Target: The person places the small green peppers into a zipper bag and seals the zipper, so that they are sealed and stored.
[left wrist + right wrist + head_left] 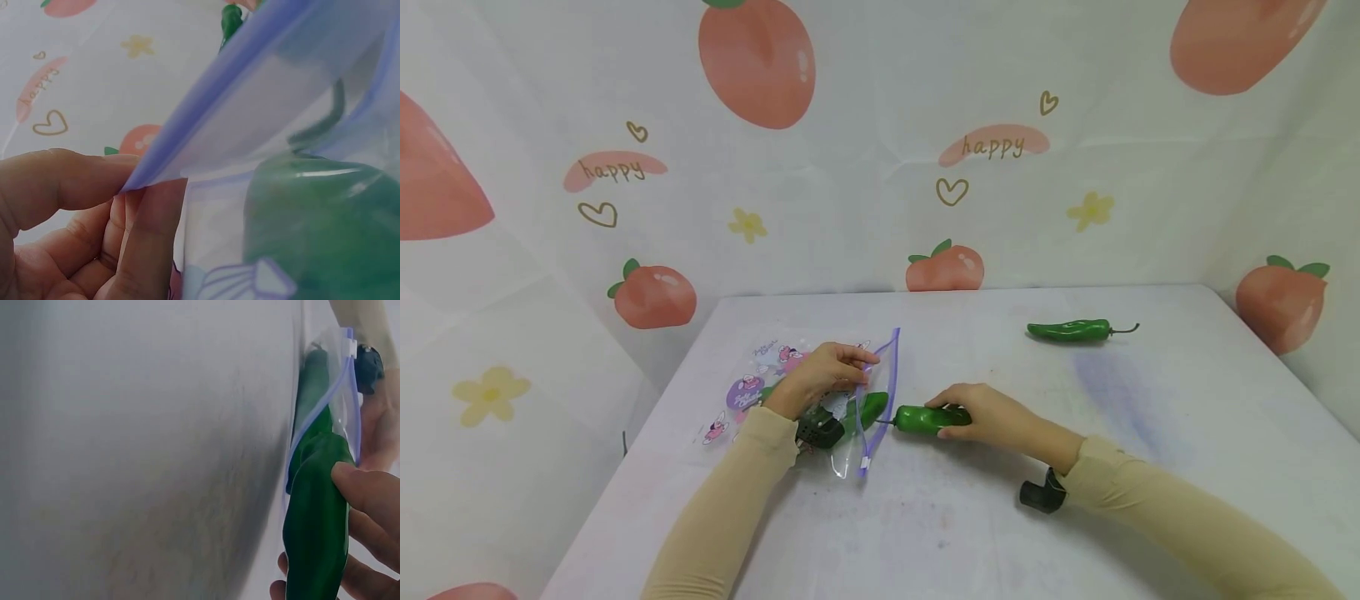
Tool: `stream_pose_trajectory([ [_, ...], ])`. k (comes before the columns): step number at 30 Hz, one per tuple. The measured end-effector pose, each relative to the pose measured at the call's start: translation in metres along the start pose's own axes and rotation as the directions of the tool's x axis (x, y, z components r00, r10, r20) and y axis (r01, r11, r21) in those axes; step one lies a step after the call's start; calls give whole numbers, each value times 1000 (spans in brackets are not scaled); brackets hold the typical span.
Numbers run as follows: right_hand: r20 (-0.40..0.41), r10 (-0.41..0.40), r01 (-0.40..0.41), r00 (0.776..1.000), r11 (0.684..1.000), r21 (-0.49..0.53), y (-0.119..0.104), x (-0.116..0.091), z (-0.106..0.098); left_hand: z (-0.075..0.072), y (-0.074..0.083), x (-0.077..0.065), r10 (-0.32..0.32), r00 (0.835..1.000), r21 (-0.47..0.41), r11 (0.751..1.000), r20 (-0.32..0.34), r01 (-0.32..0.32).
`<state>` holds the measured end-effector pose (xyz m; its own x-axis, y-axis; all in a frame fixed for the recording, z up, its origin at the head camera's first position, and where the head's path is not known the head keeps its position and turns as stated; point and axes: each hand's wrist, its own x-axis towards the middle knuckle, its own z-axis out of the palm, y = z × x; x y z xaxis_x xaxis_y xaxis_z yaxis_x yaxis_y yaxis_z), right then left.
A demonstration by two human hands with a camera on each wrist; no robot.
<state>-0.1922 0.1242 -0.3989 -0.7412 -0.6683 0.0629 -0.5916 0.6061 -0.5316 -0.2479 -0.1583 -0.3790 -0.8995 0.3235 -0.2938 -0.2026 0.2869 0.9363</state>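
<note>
With thumb and fingers, my left hand (820,379) pinches the purple zip edge (200,106) of a clear zip bag (718,429) printed with pink figures. The bag's mouth gapes toward the right, its white slider (866,462) at the near end. Inside lies a green pepper (872,407), seen through the plastic in the left wrist view. My right hand (1000,423) grips another green pepper (917,419), thumb on one side and fingers on the other. That pepper lies level, its stem reaching the bag's opening.
A third green pepper (1071,331) lies at the back right of the white table (970,533), its stem pointing right. Behind the table hangs a white cloth (850,183) with a peach print. Black wrist devices (1043,492) sit at both cuffs.
</note>
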Motion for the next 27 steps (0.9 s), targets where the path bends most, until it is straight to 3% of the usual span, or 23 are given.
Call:
stream_pose_trajectory([
  [9, 17, -59, 59, 998, 998, 22, -8, 12, 5, -1, 0, -1, -1, 1000, 12, 1000, 5, 1],
  [27, 80, -108, 102, 991, 992, 79, -16, 32, 13, 0, 1, -1, 2, 1000, 26, 1000, 6, -2],
])
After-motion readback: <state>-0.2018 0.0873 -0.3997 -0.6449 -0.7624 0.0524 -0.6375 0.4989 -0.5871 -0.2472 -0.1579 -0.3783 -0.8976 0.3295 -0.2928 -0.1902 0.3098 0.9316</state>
